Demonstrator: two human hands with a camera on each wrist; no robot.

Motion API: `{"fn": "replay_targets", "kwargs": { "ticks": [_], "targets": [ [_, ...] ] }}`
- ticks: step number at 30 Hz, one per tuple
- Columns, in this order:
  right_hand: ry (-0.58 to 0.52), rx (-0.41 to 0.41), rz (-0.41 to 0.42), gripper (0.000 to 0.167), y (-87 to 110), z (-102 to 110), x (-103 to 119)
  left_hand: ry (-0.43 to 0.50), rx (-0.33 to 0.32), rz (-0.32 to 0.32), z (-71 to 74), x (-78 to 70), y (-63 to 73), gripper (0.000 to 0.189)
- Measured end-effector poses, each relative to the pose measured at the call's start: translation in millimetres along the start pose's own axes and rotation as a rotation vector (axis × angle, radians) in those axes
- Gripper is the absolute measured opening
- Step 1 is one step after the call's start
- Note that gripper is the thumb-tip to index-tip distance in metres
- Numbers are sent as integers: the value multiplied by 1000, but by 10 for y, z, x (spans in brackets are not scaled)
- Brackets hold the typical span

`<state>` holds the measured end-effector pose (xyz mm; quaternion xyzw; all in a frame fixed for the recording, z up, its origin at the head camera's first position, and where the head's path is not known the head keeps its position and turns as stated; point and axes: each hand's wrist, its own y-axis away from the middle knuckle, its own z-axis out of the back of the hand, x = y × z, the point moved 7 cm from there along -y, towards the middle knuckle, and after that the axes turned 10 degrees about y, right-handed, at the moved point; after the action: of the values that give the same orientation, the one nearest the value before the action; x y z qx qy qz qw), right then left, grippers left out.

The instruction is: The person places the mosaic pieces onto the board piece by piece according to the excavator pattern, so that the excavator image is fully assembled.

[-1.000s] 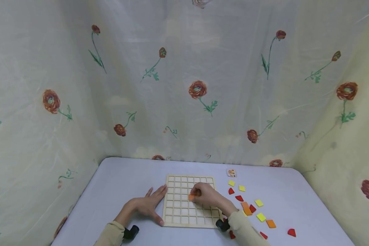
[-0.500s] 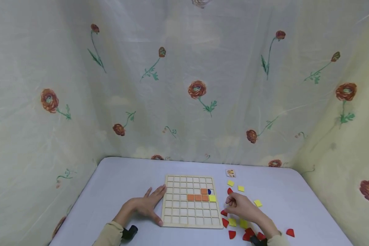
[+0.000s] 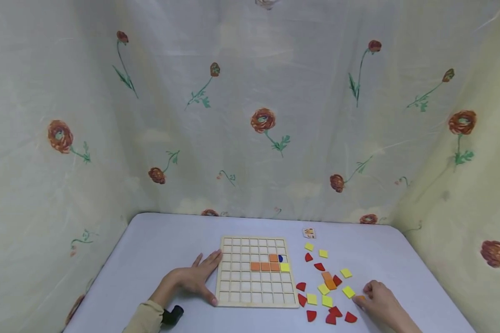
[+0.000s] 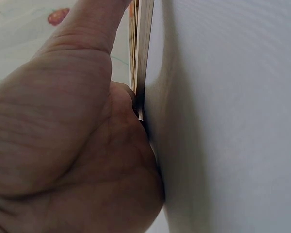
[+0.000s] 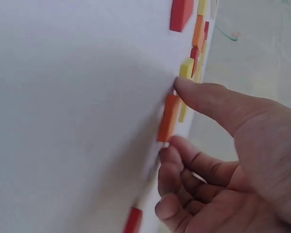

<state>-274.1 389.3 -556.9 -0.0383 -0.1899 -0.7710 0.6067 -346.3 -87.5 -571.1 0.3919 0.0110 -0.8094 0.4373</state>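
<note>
A wooden grid board (image 3: 233,298) lies on the table with orange square tiles (image 3: 265,267), a yellow tile (image 3: 284,267) and a blue half-round piece (image 3: 280,258) in its cells. My left hand (image 3: 194,280) rests spread along the board's left edge, thumb at the near corner; in the left wrist view, the palm (image 4: 87,145) lies beside the board's edge (image 4: 144,48). To the right of the loose pieces, my right hand (image 3: 377,300) pinches an orange square tile (image 5: 169,118) at the table surface, thumb at one end and a fingertip at the other.
Right of the board lie several yellow squares (image 3: 327,301), several red quarter-round pieces (image 3: 311,316) and orange tiles (image 3: 328,280). A small picture card (image 3: 309,233) sits at the back. A flowered curtain (image 3: 241,138) surrounds the white table (image 3: 171,236).
My right hand has left the orange tile in the board's grid and moved right, past the loose pieces, to another orange tile. The left hand stays at the board's edge.
</note>
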Motion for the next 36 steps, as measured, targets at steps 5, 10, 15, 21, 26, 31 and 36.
{"fn": "replay_targets", "kwargs": {
  "ticks": [5, 10, 15, 21, 26, 31, 36],
  "targets": [
    [-51, 33, -43, 37, -2, -50, -67, -9, -2, -10, -1, 34, 7, 129],
    [-30, 45, -44, 31, 45, -16, -57, -7, -1, -16, -5, 49, -1, 130],
    [-18, 13, 1, 25, 41, 42, 89, -12, -4, -19, 5, 45, -5, 129],
    [-37, -56, 76, 30, -10, 61, 533, -9, -2, -18, -3, 43, -5, 129],
    [-100, -71, 210, 26, -80, -51, 1142, -7, -4, -6, -3, 51, 6, 130],
    [-163, -25, 408, 23, -205, -203, 1805, -17, -14, -14, 18, 30, 22, 129],
    [-197, 11, 622, 19, -340, -343, 2340, -23, -4, -33, 17, 15, 15, 128]
  ]
}}
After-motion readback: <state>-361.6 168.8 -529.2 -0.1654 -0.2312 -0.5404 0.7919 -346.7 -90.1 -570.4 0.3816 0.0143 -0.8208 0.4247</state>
